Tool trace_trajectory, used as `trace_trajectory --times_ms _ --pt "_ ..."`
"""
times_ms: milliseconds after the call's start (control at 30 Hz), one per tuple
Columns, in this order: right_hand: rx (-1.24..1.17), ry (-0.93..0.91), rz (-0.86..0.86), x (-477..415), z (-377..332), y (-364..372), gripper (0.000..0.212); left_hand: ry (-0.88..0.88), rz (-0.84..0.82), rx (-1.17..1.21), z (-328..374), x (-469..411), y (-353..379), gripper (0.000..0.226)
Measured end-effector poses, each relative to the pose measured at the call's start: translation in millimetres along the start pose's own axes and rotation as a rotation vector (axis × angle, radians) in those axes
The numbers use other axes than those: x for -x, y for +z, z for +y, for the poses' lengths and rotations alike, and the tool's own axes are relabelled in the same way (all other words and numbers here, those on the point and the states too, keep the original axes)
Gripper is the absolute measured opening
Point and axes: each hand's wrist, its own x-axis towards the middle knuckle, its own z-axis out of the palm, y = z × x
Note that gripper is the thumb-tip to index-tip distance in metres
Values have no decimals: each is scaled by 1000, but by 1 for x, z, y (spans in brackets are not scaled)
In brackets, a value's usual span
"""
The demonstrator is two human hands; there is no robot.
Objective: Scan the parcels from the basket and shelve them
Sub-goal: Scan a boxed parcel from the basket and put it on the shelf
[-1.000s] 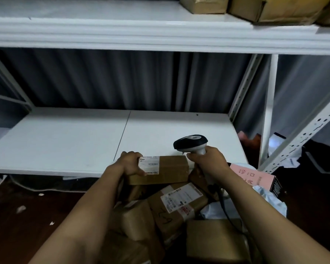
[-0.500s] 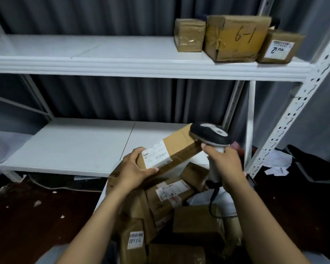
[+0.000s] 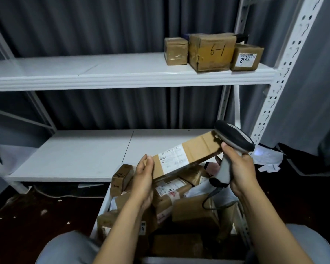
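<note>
My left hand (image 3: 144, 176) grips the near end of a long brown cardboard parcel (image 3: 198, 147) with a white label, held tilted above the basket (image 3: 103, 204). My right hand (image 3: 238, 168) grips the grey handle of a barcode scanner (image 3: 234, 138), whose black head sits at the parcel's far right end. The basket below holds several brown parcels (image 3: 170, 193). Three parcels (image 3: 211, 51) stand on the right end of the upper white shelf (image 3: 103, 73).
The lower white shelf (image 3: 80, 155) lies behind the basket. A perforated white upright (image 3: 280, 77) stands at the right, with paper scraps and dark bags on the floor beyond it. The scanner's cable hangs into the basket. My knees frame the basket's near side.
The view has tilted upward, bringing the upper shelf's parcels into sight. My left hand has lifted the parcel out of the basket and tilted it, and my right hand has raised the scanner beside it.
</note>
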Motion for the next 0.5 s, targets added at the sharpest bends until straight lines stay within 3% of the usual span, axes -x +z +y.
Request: trace_trajectory --times_ms 100,200,367,500 --pt "-15 -27 -19 3 -3 -2 33 -31 51 51 3 10 7 28" --pt "14 -31 -24 3 -4 -4 25 34 172 52 7 13 6 15" --pt "26 7 31 -3 3 -7 25 66 132 131 12 10 2 52" --pt "12 34 40 -6 5 -6 29 14 -27 201 12 5 -3 57"
